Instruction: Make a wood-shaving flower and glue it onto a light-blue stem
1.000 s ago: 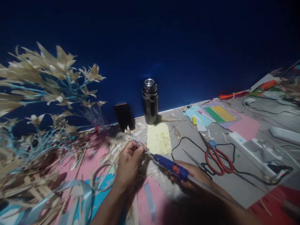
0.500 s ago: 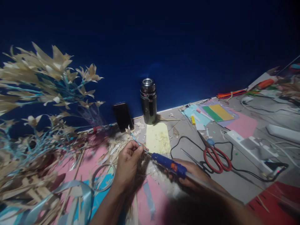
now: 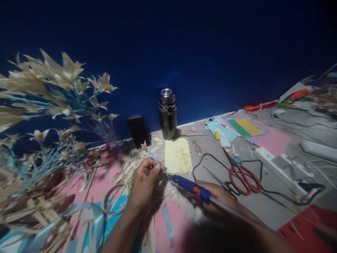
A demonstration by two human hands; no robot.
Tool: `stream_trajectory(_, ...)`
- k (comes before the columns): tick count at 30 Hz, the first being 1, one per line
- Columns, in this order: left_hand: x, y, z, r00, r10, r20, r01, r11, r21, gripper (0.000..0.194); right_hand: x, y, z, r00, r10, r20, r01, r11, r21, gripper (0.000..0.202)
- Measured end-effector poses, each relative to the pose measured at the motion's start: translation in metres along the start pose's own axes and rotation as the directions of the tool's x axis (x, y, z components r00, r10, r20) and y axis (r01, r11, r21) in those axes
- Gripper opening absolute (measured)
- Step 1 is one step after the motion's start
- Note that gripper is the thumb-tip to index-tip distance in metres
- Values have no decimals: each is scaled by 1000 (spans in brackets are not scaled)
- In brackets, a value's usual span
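Note:
Between the thumb and fingers of my left hand (image 3: 145, 181) is a thin stem wrapped in light blue (image 3: 151, 153), with a small pale flower at its far tip. My right hand (image 3: 214, 196) is wrapped round a blue glue gun (image 3: 189, 185); a long clear glue stick (image 3: 231, 211) runs out of its back. The gun's nozzle points left, close to the near end of the stem; whether they touch I cannot tell. Beyond both hands lies a pale yellow sheet (image 3: 175, 154) with dried glue on it.
A steel flask (image 3: 168, 119) and a dark phone (image 3: 138, 131) stand by the blue wall. Blue-stemmed flowers (image 3: 55, 102) rise at left above strips and ribbon (image 3: 98, 221). On the right are red-handled scissors (image 3: 243, 179), a cord, a power strip (image 3: 281, 172) and coloured sheets (image 3: 244, 126).
The glue gun's nozzle has shifted slightly right, a little away from the stem. My left hand keeps its hold, and the whole view has moved slightly.

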State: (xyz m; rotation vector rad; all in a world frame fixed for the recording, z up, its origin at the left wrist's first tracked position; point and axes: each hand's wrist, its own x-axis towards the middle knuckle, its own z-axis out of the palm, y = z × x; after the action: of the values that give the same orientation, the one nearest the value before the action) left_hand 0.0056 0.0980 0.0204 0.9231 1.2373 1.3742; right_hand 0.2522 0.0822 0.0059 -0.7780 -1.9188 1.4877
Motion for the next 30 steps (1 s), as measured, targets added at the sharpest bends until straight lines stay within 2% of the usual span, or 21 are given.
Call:
stream_trajectory(5,0,2,1,1000,11,6,-11,1000,20,22,1,-8,0,999,-17,-32,18,1000,25,54)
stream_trajectory(10,-1,3,1,1000,16,4,-16,1000,7,23,-1,-2,-2,1000,0,31,1,1000,-30,51)
stream_trajectory(16,-2,3,1,1000,17,20,-17,1000,11,21,-2,-7,-4,997,-69,-28,69,998,-15,55)
stream_trajectory(21,-3,6,2,999,27,46,-27,1000,-3,20,-1,-13,-2,1000,-5,15,5,1000,-18,57)
stream_trajectory(27,-3,5,0,998,34,58,-34,999,5,21,-4,-17,-2,999,-17,-42,18,999,30,57)
stream_trajectory(30,-3,6,1,997,28,69,-28,1000,-7,21,-4,-19,-1,1000,0,-10,1,1000,31,55)
